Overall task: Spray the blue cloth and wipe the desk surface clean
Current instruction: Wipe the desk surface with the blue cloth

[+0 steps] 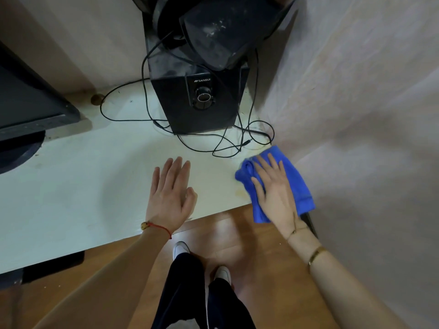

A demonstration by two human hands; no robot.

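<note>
The blue cloth (298, 184) lies bunched on the right end of the white desk (83, 186), against the wall and hanging a little over the front edge. My right hand (275, 188) presses flat on it with straight, spread fingers. My left hand (171, 195) rests flat on the bare desk surface near the front edge, fingers straight, holding nothing. A yellowish stain (240, 192) shows on the desk just left of the cloth. No spray bottle is in view.
A black speaker (202, 103) with a dusty dark object on top stands at the back right. Its black cables (225, 143) loop over the desk just behind the cloth. A monitor (28, 108) and its round base (16, 155) are at left. The wall (356, 115) bounds the right side.
</note>
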